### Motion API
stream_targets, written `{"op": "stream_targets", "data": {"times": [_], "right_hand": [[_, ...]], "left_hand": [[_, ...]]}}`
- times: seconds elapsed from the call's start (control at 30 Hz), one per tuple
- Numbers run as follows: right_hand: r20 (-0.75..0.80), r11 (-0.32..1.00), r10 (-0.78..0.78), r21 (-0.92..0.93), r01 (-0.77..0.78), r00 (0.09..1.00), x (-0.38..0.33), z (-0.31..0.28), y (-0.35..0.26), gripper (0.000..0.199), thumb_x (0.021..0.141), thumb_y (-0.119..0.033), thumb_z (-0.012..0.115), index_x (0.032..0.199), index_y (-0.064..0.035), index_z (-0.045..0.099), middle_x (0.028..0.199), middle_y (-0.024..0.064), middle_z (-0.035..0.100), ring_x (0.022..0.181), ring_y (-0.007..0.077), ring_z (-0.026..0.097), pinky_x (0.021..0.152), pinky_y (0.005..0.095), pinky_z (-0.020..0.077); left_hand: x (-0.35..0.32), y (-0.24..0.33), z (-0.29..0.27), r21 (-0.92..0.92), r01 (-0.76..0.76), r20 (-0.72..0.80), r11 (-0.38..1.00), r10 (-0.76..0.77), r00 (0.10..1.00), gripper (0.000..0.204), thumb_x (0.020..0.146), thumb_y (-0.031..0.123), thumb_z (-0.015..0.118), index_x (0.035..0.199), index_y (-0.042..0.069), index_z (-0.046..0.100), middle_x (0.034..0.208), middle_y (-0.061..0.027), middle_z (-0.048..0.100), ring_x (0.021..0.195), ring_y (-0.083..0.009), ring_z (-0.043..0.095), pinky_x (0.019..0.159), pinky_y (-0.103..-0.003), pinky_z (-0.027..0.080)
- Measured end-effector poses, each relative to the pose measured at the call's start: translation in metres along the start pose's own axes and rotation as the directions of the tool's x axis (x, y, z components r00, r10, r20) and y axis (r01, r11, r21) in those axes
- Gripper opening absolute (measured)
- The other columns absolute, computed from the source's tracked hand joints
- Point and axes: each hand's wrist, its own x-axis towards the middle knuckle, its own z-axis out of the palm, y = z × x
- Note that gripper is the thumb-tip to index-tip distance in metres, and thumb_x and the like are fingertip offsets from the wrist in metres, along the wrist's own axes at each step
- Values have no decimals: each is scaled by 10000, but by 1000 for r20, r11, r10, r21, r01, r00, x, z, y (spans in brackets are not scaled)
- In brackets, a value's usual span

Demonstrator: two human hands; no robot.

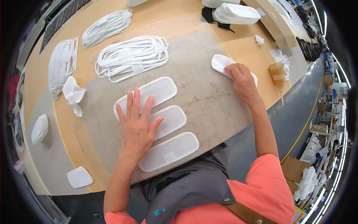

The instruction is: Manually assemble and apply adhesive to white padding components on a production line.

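Observation:
Three white, long rounded panels with scalloped edges lie in a row on the grey part of the worktable (209, 100). My left hand (136, 128) is spread flat, its fingertips on the farthest panel (160, 89) and its thumb over the middle panel (172, 120). The nearest panel (169, 152) lies by the table's front edge, partly under my left wrist. Off to the right, my right hand (241, 80) has its fingers closed on a smooth white oval pad (220, 62). The hand covers that pad's middle, and both its ends show.
Bundles of white looped strips (132, 56) lie at the back left. At the far right rest a stack of white oval pads (236, 14) and an amber squeeze bottle (277, 72) with a thin nozzle. A crumpled white sheet (73, 92) and small white pieces (40, 128) are on the left.

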Motion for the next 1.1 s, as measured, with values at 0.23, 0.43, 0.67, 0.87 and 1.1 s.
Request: {"op": "stream_targets", "data": {"times": [0.23,0.43,0.67,0.87,1.1], "right_hand": [[56,958,262,102,-267,963,-3,-8,-10,338,954,-229,678,1243,-86,576,1226,83,643,1120,332,583,992,453,444],[198,984,-158,111,138,967,15,0,-92,838,910,-593,615,1555,-113,379,1613,73,373,1448,297,359,1207,540,189],[441,925,-379,152,349,813,28,57,-144,1018,900,-811,338,1626,-103,246,1685,77,259,1572,236,178,1254,583,20],[388,911,-397,58,408,832,24,39,-161,1002,896,-826,289,1638,-156,222,1698,43,227,1575,228,162,1249,592,-20],[392,984,-169,115,134,905,12,17,-124,748,1017,-613,409,1576,-119,361,1625,94,372,1532,267,277,1246,580,59]], "left_hand": [[3,6,1,-47,-9,20,999,10,1000,587,1013,422,574,1507,114,497,1674,-168,250,1563,-372,174,1230,-612,77],[2,1,4,4,15,15,1000,-15,1000,699,1011,453,559,1584,103,364,1683,-164,230,1567,-353,171,1227,-622,74],[-14,-21,14,100,120,84,988,-129,988,819,1009,534,502,1609,31,263,1698,-163,179,1578,-329,133,1226,-631,56],[-28,-18,2,151,111,55,982,-121,991,771,1008,590,462,1619,151,299,1702,-160,166,1574,-351,134,1207,-671,42],[-51,-30,-6,127,152,-31,980,-149,988,761,962,648,509,1595,250,371,1687,-156,216,1553,-363,199,1158,-744,84]]}}
